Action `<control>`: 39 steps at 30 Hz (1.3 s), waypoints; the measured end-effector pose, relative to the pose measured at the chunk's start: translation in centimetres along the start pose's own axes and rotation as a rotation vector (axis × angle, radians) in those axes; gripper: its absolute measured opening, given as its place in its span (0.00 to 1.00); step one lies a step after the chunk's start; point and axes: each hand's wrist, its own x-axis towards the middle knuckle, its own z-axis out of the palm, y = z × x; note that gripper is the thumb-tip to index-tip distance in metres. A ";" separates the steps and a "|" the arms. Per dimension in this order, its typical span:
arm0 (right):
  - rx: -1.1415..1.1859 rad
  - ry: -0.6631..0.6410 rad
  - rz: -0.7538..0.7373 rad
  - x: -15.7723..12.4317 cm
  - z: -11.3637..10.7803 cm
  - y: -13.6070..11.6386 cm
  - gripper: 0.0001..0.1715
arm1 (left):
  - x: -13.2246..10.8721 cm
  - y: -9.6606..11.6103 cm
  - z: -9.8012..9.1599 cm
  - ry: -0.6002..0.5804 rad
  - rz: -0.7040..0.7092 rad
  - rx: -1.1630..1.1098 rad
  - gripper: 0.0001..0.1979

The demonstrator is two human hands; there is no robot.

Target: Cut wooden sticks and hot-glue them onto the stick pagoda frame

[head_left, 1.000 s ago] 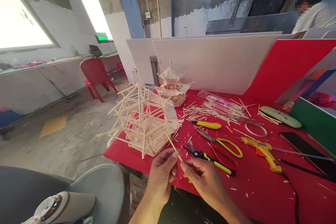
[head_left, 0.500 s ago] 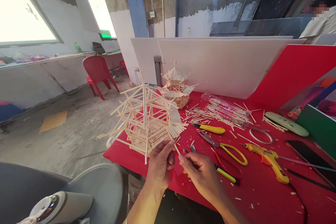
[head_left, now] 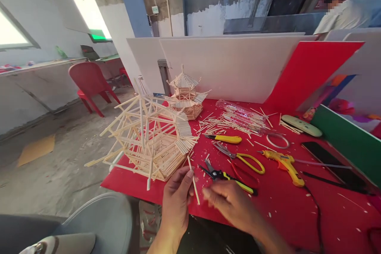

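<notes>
My left hand [head_left: 177, 191] pinches a thin pale wooden stick [head_left: 195, 189] between thumb and fingers, and the stick slants down toward me. To its right is my right hand [head_left: 232, 202], curled, apart from the stick and smeared by motion at the fingertips; whether it holds anything is not clear. Just beyond the left hand stands a part-roofed pavilion model [head_left: 151, 158] built of such sticks. Behind it rises a smaller tiered pagoda model [head_left: 185, 82] with stick-covered roofs. Black-and-yellow pliers [head_left: 219, 174] lie just past my right hand.
On the red table [head_left: 274, 222] lie a yellow utility knife [head_left: 228, 139], yellow-handled shears [head_left: 250, 161], a yellow glue gun [head_left: 284, 163], a phone [head_left: 326, 160] and loose sticks [head_left: 244, 120]. White boards [head_left: 226, 69] stand behind. A grey stool [head_left: 110, 222] is at lower left.
My right hand has let go of the stick's near end and moved slightly right. My left hand keeps hold of the stick. The whole view has turned a little to the right.
</notes>
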 end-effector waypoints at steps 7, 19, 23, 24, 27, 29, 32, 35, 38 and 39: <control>-0.691 0.112 0.413 1.0 -6.5 7.8 0.31 | -0.2 -0.3 1.4 -0.248 0.029 0.140 0.13; -0.443 0.247 0.311 0.9 -5.7 8.2 0.44 | -0.6 -0.2 0.9 -0.168 0.134 0.198 0.15; -0.136 0.217 0.058 -1.6 -4.9 4.8 0.40 | -0.3 0.1 0.8 -0.177 0.224 0.278 0.13; -0.100 0.200 0.007 -2.1 -4.6 3.9 0.39 | -0.3 0.2 0.8 -0.172 0.242 0.305 0.13; -0.065 0.170 -0.073 -3.2 -4.1 1.8 0.37 | -0.8 0.6 1.1 -0.161 0.289 0.389 0.12; -0.063 0.144 -0.073 -3.3 -3.9 1.0 0.36 | -1.1 0.9 1.3 -0.160 0.314 0.420 0.10; -0.062 0.094 -0.053 -3.1 -4.0 0.5 0.37 | -1.4 1.0 1.4 -0.158 0.332 0.424 0.10; -0.112 0.030 -0.085 -3.1 -4.2 0.1 0.36 | -1.2 0.9 0.7 -0.173 0.348 0.443 0.10; -0.167 -0.001 -0.130 -3.2 -4.4 0.0 0.34 | -0.9 0.8 0.0 -0.203 0.379 0.480 0.10; -0.176 -0.007 -0.134 -3.3 -4.4 -0.1 0.35 | -0.8 0.8 -0.2 -0.211 0.393 0.495 0.09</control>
